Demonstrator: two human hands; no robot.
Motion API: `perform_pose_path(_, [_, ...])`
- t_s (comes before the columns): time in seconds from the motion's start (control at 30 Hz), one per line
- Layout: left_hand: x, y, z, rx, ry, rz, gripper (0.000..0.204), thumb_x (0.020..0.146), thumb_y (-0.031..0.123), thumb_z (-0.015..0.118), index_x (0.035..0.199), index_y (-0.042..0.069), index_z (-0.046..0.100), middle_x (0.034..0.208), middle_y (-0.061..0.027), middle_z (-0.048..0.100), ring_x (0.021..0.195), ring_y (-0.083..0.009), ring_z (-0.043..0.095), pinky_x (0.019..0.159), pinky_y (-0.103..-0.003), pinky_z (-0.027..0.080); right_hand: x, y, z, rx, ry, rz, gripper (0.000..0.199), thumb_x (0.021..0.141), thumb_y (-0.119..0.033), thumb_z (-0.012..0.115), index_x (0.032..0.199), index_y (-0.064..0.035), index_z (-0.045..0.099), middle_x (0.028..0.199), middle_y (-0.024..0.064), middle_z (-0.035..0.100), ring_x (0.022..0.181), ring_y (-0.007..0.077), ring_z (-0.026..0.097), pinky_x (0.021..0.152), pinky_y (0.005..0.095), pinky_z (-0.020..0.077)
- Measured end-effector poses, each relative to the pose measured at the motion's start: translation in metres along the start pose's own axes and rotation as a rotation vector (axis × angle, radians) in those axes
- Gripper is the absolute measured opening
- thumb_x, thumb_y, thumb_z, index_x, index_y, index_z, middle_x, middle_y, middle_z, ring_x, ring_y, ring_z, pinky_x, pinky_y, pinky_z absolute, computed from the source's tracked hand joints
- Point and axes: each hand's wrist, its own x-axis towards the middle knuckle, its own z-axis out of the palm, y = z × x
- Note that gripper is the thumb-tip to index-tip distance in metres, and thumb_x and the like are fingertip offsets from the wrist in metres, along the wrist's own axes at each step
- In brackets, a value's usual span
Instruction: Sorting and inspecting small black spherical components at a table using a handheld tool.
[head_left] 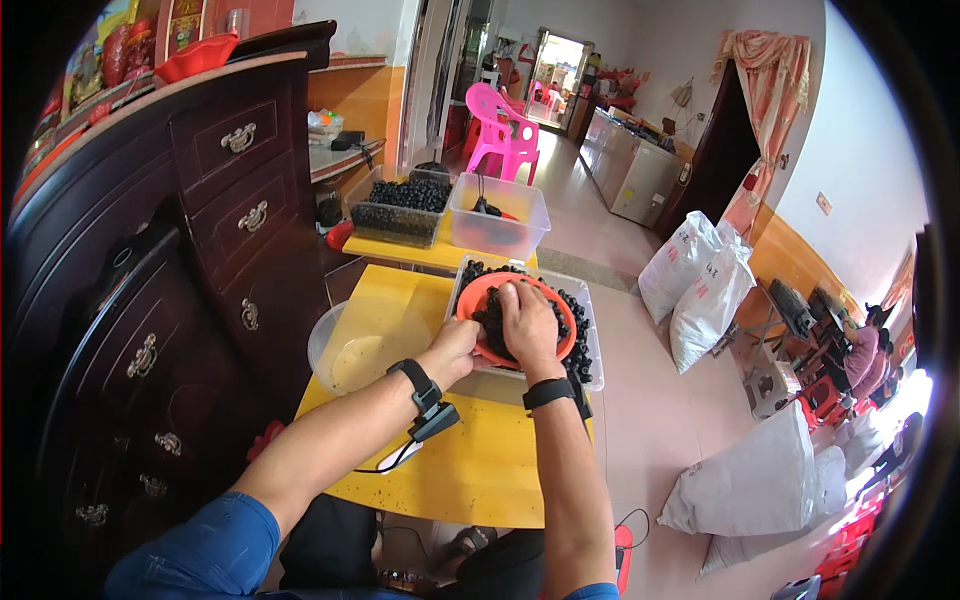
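A yellow table (480,470) stood beside a big dark wooden cabinet (180,250) with metal handles. A white bowl (350,350) sat on the table. Farther back were a clear plastic box (500,215) and a tray of small black things (400,210). A pink plastic chair (500,130) stood on the floor. Fat white sacks (705,285) leaned near the wall, and more sacks (760,490) lay closer by.

I see a yellow table (480,470) carrying a white basin (350,350) and clear tubs (590,370) of dark pieces.
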Motion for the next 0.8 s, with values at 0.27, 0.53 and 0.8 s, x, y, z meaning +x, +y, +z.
perform_pose_path(0.27, [-0.055,0.006,-0.027,0.003,-0.079,0.061,0.044,0.085,-0.005,0.045,0.127,0.004,0.048,0.113,-0.0147,0.061,0.098,-0.0295,0.066,0.081,-0.049,0.060,-0.054,-0.048,-0.092,0.669,0.215,0.155,0.027,0.101,-0.014,0.051,0.118,0.0023,0.063,0.109,0.0086,0.067,0.100,0.0149,0.061,0.089,0.0288,0.0469])
perform_pose_path(0.53, [-0.152,-0.044,-0.062,0.024,-0.126,-0.027,0.047,0.083,-0.007,0.048,0.130,0.002,0.051,0.116,-0.0107,0.062,0.101,-0.0214,0.065,0.088,-0.039,0.056,-0.218,-0.029,-0.130,0.842,0.182,0.748,0.039,0.102,-0.030,0.051,0.130,-0.0036,0.052,0.109,0.0058,0.062,0.100,0.0168,0.059,0.085,0.0318,0.0490])
perform_pose_path(0.8, [-0.189,-0.124,-0.107,0.135,-0.041,-0.194,0.054,0.082,-0.005,0.047,0.133,0.013,0.049,0.111,-0.0078,0.061,0.100,-0.0215,0.065,0.077,-0.043,0.061,-0.290,-0.024,-0.098,0.751,-0.288,0.963,0.049,0.098,-0.018,0.053,0.142,-0.0030,0.038,0.103,0.0092,0.063,0.080,0.0164,0.066,0.066,0.0301,0.0570])
